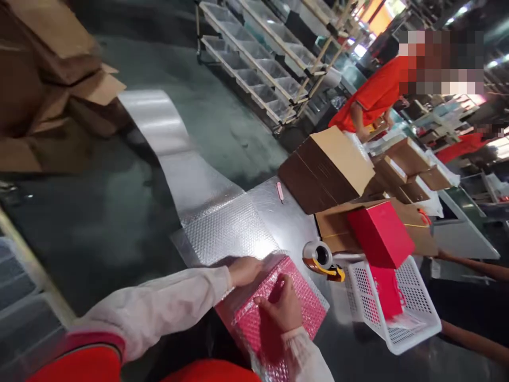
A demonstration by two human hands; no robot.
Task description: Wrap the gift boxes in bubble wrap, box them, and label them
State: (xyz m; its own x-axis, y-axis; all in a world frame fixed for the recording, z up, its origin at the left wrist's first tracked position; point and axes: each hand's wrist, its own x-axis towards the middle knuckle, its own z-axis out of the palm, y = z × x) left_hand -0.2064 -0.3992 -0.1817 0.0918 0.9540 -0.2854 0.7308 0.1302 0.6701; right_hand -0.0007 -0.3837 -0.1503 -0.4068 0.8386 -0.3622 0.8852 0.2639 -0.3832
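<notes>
A red box (306, 313) lies in front of me, covered with clear bubble wrap (226, 228). The wrap runs on from the box as a long sheet across the table and over its edge. My left hand (246, 270) is at the box's far left edge, closed on the bubble wrap; its fingertips are hidden. On top of the box, my right hand (284, 305) has its fingers curled against the wrap, with the thumb toward the left. Past the box stands a tape dispenser (318, 257) with a roll on it.
A pink cutter (280, 192) lies on the metal table (270, 204). To the right are a white basket (413, 323) with red items, another red box (382, 233) and a brown carton (322, 170). A co-worker (374, 101) stands beyond; another person's arms reach in at right.
</notes>
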